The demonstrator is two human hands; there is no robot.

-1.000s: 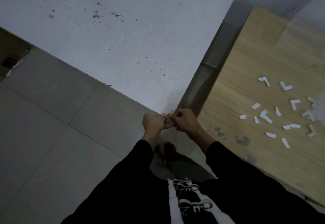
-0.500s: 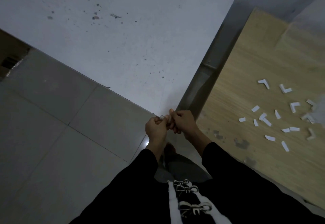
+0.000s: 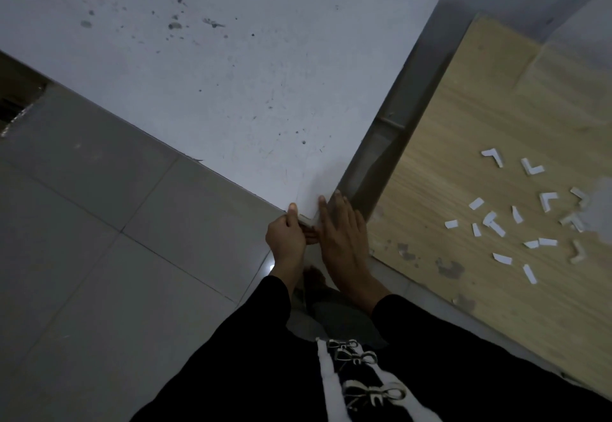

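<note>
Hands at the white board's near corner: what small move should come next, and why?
Probably push the corner piece fully onto the white board: it seems only partly seated at the corner, the left hand pinches it there, and the right hand lies flat against the adjoining edge.

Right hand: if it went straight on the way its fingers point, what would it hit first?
Probably nothing new. The right hand lies flat on the near corner of the white panel, fingers aimed along its right edge. Straight on is bare panel; depth at the edge is unclear.
</note>
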